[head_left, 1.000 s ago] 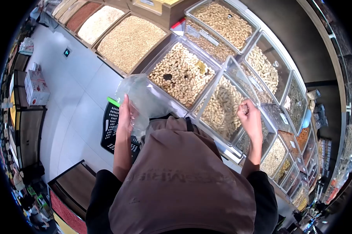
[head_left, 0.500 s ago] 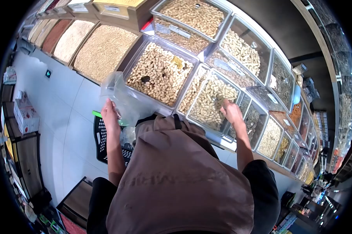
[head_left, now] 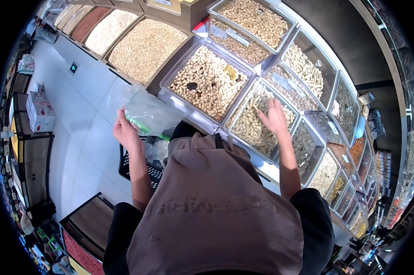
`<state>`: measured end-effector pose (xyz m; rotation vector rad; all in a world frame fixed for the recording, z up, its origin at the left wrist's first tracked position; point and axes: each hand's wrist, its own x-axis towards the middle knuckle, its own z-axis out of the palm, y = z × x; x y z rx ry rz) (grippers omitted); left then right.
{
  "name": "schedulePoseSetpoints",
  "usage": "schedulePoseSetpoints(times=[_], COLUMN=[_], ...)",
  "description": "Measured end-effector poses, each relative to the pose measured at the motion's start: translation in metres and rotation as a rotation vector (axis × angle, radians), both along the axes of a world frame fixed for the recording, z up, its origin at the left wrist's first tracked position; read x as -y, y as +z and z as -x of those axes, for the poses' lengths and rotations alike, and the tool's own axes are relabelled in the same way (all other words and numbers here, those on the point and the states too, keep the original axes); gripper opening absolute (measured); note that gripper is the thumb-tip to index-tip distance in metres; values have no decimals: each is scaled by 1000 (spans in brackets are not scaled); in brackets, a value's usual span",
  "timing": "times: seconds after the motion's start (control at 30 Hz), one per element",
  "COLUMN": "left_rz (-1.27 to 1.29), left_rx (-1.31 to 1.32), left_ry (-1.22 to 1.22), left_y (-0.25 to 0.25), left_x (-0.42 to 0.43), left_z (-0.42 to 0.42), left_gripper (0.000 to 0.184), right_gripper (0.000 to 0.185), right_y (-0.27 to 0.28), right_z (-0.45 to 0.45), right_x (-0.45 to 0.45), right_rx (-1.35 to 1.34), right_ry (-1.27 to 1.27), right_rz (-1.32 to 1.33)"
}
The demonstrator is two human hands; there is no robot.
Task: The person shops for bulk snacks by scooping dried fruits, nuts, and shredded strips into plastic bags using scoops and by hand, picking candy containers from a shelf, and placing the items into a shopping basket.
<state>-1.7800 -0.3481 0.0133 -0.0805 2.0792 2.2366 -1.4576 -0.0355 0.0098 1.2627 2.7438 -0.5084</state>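
Observation:
My left hand (head_left: pixel 126 130) pinches the edge of a clear plastic bag (head_left: pixel 154 110) with a green strip, out in front of the left end of my apron. The bag hangs loosely toward the bins. My right hand (head_left: pixel 275 117) is over a clear bin of unshelled peanuts (head_left: pixel 253 130), thumb apart from the fingers. Nothing shows in it. Whether it touches the peanuts or a clear cover cannot be made out. Left of that bin stands another clear bin (head_left: pixel 193 117) of peanuts, with dark lumps and a yellow piece on top.
A tray of pale grain (head_left: pixel 145 48) stands at the upper left. Clear bins of peanuts (head_left: pixel 250 20) rise behind, and more bins of dry goods (head_left: pixel 324 172) run down to the right. Below the bag is a black perforated basket (head_left: pixel 124 162). Boxes (head_left: pixel 41 112) stand at the left.
The view has shifted, so the bins sit further right and lower. My right hand's fingers have gone from bunched to spread. The bag in my left hand has swung up and spread toward the bins.

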Motion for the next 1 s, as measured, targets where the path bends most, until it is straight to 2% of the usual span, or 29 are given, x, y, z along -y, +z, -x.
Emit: schedulePoseSetpoints(times=[0.03,0.1,0.17,0.23,0.27,0.33,0.37,0.43,0.53,0.57,0.6,0.67,0.7,0.73,0.8,0.83,0.9,0.93,1.0], left_rz=[3,27,21,31,23,153,220,228,225,219,220,257,272,274,277,279,273,274,203], left_rx=[-3,-24,-43,-46,-59,-89,-146,-144,-116,-98,-99,-108,-117,-116,-108,-106,-106,-105,-94], left_ry=[-2,-52,-111,-207,-266,-343,-405,-445,-465,-484,-481,-502,-518,-521,-536,-540,-571,-574,-607], left_y=[11,30,35,42,42,51,50,46,37,35,35,35,33,33,34,33,28,26,21], left_x=[-4,-17,-28,-42,-47,-58,-60,-62,-61,-61,-62,-64,-64,-64,-65,-66,-69,-71,-75], left_z=[-3,-12,-19,-27,-33,-47,-51,-61,-68,-69,-70,-71,-70,-69,-70,-70,-70,-71,-72], left_gripper=[38,38,38,37,37,36,35,36,36,36,36,36,37,37,37,37,38,38,38], right_gripper=[57,60,69,83,83,97,97,98,91,83,83,76,73,73,70,70,68,68,68], right_y=[5,-20,-19,-50,-59,-66,-67,-66,-105,-115,-119,-127,-111,-121,-138,-142,-147,-129,-86], right_z=[21,58,100,135,149,171,176,183,174,169,166,165,167,168,171,172,171,168,161], right_x=[5,10,24,41,49,54,49,39,24,19,16,13,18,16,11,7,-1,2,4], right_rx=[-83,-147,-132,-144,-152,-107,-116,53,-72,-64,-66,-9,42,43,-122,-121,-197,-196,-377], right_ry=[-16,64,138,231,229,260,259,283,300,318,321,277,272,269,241,238,120,117,-194], right_rz=[66,66,227,8,10,32,31,189,105,128,129,269,238,240,251,253,474,476,903])
